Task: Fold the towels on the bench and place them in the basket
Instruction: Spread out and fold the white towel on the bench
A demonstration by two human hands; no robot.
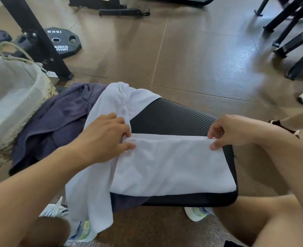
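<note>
Basket: stood far left, beside bench.
Left hand: pinched left far corner of white towel.
Towel axis: ran left-right across bench, between hands.
Right hand: pinched right far corner; basket nearer left.

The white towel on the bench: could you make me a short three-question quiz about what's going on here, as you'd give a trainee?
1. True or false: both hands pinch the far edge of the white towel.
2. Which towel lies crumpled between the basket and the white towel: A) purple, B) green, C) red?
3. Fill in: the white towel lies on the black ____.

Key
1. True: the left hand and the right hand each pinch a far corner.
2. A: the purple towel is unfolded.
3. Bench.
</note>
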